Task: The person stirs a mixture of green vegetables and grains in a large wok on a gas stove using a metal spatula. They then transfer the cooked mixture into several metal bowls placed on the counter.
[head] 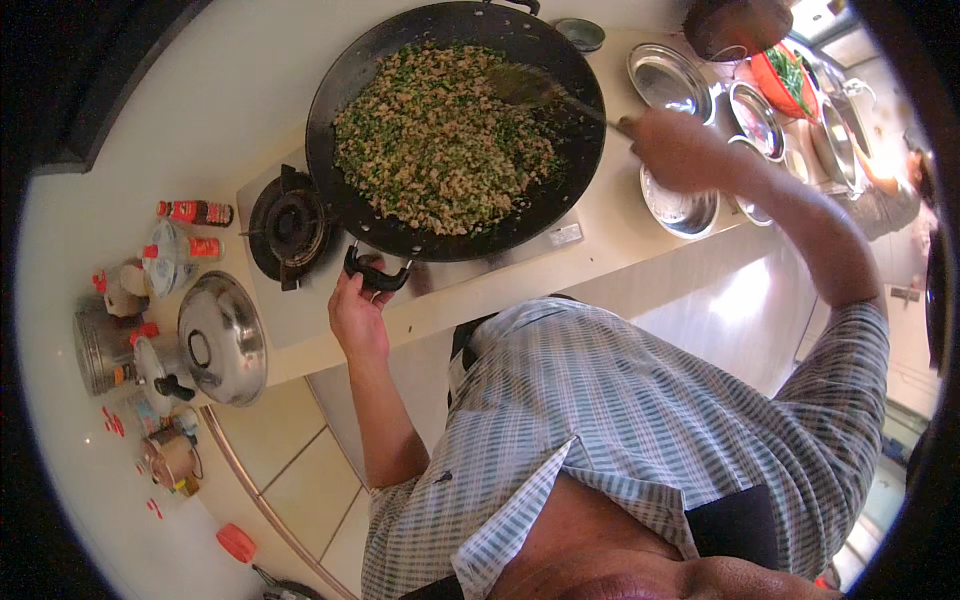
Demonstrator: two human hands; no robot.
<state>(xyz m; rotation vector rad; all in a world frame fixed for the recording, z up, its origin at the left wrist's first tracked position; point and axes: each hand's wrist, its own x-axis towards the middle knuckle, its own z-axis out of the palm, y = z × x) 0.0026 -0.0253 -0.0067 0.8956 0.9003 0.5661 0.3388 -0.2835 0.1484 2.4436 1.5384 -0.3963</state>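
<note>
A large black wok [577, 142] sits on the stove, holding a broad heap of minced food with chopped greens [450, 142]. With its fingers around the wok's near black loop handle [375, 276], my left hand [360, 311] steadies the pan's lower left side. My right hand [679, 154], slightly blurred, is beyond the wok's right rim. It grips the handle of a metal spatula [529, 84], whose blade rests against the right part of the food. The grip end of that handle is hidden in my fist.
Left of the wok is a second gas burner [289, 221]. Beyond it stand a domed steel lid [223, 339], a red-labelled bottle [195, 212] and several jars. Steel bowls [670, 79] and a red basket of greens [786, 81] crowd the right counter. A small bowl [580, 34] sits behind the wok.
</note>
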